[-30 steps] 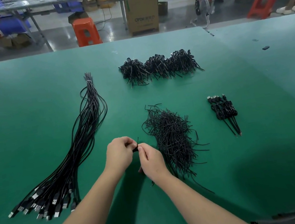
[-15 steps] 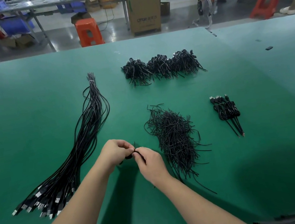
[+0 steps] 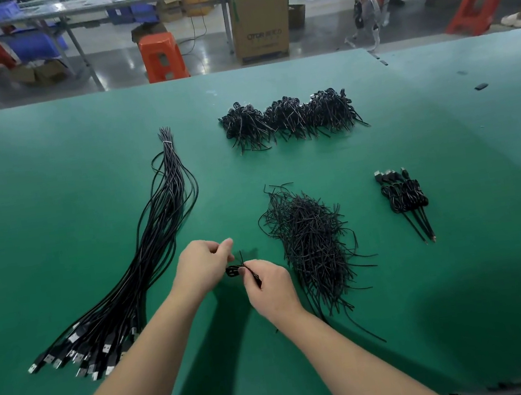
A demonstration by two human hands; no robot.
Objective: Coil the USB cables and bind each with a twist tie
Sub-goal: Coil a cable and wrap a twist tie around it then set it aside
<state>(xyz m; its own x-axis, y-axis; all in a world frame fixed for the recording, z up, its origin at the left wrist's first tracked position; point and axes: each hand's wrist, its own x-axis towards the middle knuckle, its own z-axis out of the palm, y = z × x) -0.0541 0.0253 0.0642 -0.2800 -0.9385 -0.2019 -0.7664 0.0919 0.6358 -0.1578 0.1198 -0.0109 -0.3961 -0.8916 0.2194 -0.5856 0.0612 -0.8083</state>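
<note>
Left of frame: uncoiled USB cables (image 3: 148, 266), long axis from plugs at lower left to tied ends at upper centre. Centre: left hand (image 3: 200, 267), fingers curled, thumb and forefinger pressed together (whether they grip anything cannot be told); right hand (image 3: 269, 284) pinching a small coiled cable (image 3: 234, 270), twist tie (image 3: 242, 257) end pointing up. Right of the hands: loose twist-tie pile (image 3: 313, 247); bound coils (image 3: 403, 197), tails pointing lower right. Top: carton (image 3: 259, 23), print not readable.
</note>
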